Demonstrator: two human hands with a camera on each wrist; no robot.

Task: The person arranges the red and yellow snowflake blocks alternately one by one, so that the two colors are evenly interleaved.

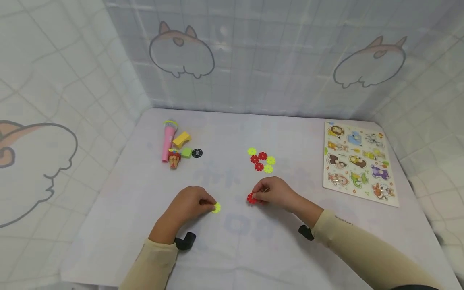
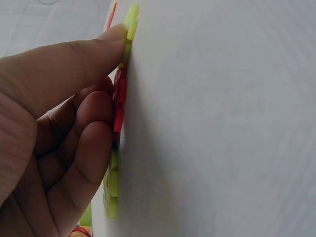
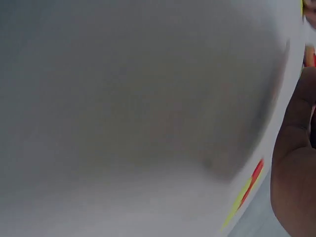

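Observation:
My left hand (image 1: pixel 207 204) rests on the white table (image 1: pixel 232 249) and pinches a yellow-green flower-shaped disc (image 1: pixel 216 207) at its fingertips. My right hand (image 1: pixel 259 196) pinches a red flower-shaped disc (image 1: pixel 251 198), also down on the table. The two discs lie about a hand's width apart. Beyond them sits a small cluster of red and yellow-green discs (image 1: pixel 262 160). In the left wrist view my thumb (image 2: pixel 106 42) touches a yellow-green disc edge (image 2: pixel 132 19), with red disc edges (image 2: pixel 120 98) by the curled fingers. The right wrist view is blurred; only the hand's edge (image 3: pixel 296 163) shows.
At the back left lie a pink toy microphone (image 1: pixel 168 139), a yellow block (image 1: pixel 181 139), a green block (image 1: pixel 186 152), a black disc (image 1: pixel 197 153) and a small figure (image 1: pixel 174 159). An animal puzzle board (image 1: pixel 357 163) lies at the right. Cloth walls enclose the table.

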